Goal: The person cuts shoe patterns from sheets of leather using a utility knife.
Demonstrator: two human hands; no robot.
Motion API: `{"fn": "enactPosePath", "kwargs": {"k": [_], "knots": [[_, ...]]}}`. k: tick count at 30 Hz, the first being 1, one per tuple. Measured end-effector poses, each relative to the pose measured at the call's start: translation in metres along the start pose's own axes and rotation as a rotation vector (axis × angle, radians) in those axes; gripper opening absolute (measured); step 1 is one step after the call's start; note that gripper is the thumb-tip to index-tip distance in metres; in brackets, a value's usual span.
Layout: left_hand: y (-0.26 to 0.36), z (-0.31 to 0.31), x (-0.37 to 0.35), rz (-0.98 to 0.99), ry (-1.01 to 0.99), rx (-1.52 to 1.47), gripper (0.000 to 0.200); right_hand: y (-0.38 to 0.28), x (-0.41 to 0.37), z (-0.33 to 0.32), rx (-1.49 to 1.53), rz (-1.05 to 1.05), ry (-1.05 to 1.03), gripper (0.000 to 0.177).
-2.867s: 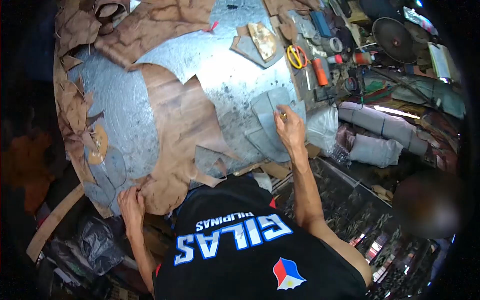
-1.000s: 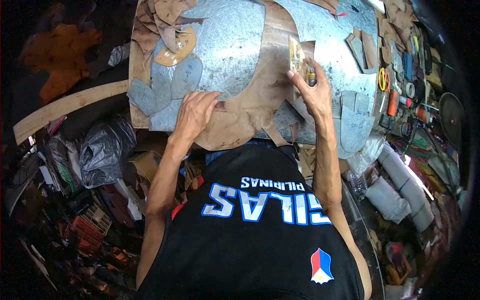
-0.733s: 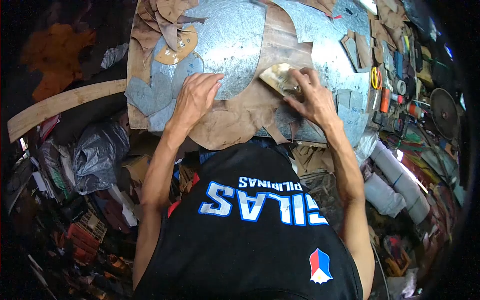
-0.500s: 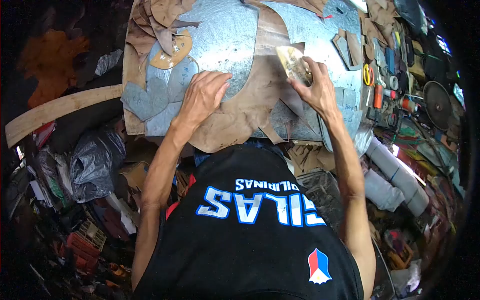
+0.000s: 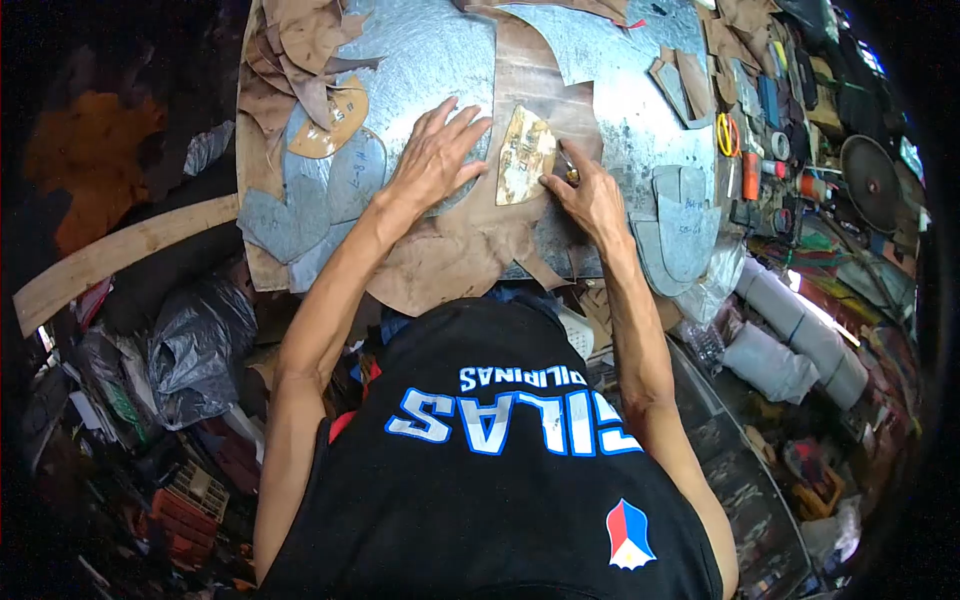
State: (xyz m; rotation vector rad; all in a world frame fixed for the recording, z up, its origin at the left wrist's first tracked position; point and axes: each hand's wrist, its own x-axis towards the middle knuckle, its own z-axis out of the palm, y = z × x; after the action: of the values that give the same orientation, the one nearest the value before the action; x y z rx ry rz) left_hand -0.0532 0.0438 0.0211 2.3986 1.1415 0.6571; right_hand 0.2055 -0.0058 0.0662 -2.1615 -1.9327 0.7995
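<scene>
A worn cream-coloured pattern piece (image 5: 526, 158) with handwriting on it lies on a strip of brown leather (image 5: 480, 265). My right hand (image 5: 590, 200) is at the pattern's right edge, its thumb tip touching or almost touching it. Its fingers are curled, and a small object shows between thumb and forefinger, too little of it visible to name. My left hand (image 5: 437, 160) hovers over or rests on the metal-topped table (image 5: 420, 70) left of the pattern, fingers spread and holding nothing.
Tan and grey pattern pieces (image 5: 357, 175) and leather scraps (image 5: 300, 45) lie at the left. More grey patterns (image 5: 685, 230) are at the right. Yellow-handled scissors (image 5: 727, 135) and an orange container (image 5: 751, 176) sit beyond the table's right edge.
The pattern piece, held tilted in my right hand before, now lies flat on the leather further left. My right hand moved left with it. My left hand shifted slightly right and spread its fingers.
</scene>
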Motion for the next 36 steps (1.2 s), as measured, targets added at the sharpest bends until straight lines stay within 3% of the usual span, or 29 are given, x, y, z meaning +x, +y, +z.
{"fn": "enactPosePath", "kwargs": {"k": [4, 7, 15, 17, 26, 28, 29, 36], "knots": [[-0.007, 0.009, 0.01, 0.105, -0.053, -0.031, 0.086, -0.011, -0.006, -0.005, -0.015, 0.028, -0.067, 0.057], [-0.01, 0.009, 0.009, 0.12, -0.112, -0.07, 0.09, -0.011, -0.021, 0.006, -0.047, 0.024, -0.037, 0.05], [-0.004, 0.005, 0.003, 0.073, -0.172, -0.052, 0.088, -0.001, -0.03, 0.015, 0.061, -0.087, 0.066, 0.048], [-0.003, 0.004, 0.005, 0.086, -0.222, -0.01, 0.087, 0.003, -0.03, 0.009, 0.112, -0.127, -0.026, 0.049], [-0.006, 0.003, 0.009, 0.039, -0.277, -0.03, 0.088, 0.006, -0.026, 0.005, 0.171, -0.176, -0.017, 0.051], [-0.009, 0.006, 0.006, 0.066, -0.262, -0.036, 0.089, 0.003, -0.026, 0.0, 0.116, -0.046, -0.161, 0.051], [-0.011, 0.009, 0.006, 0.078, -0.251, -0.039, 0.089, 0.01, -0.026, 0.008, 0.145, -0.144, -0.058, 0.051], [-0.016, 0.013, 0.005, 0.089, -0.257, -0.015, 0.091, 0.016, -0.022, 0.013, 0.16, -0.163, -0.065, 0.051]]}}
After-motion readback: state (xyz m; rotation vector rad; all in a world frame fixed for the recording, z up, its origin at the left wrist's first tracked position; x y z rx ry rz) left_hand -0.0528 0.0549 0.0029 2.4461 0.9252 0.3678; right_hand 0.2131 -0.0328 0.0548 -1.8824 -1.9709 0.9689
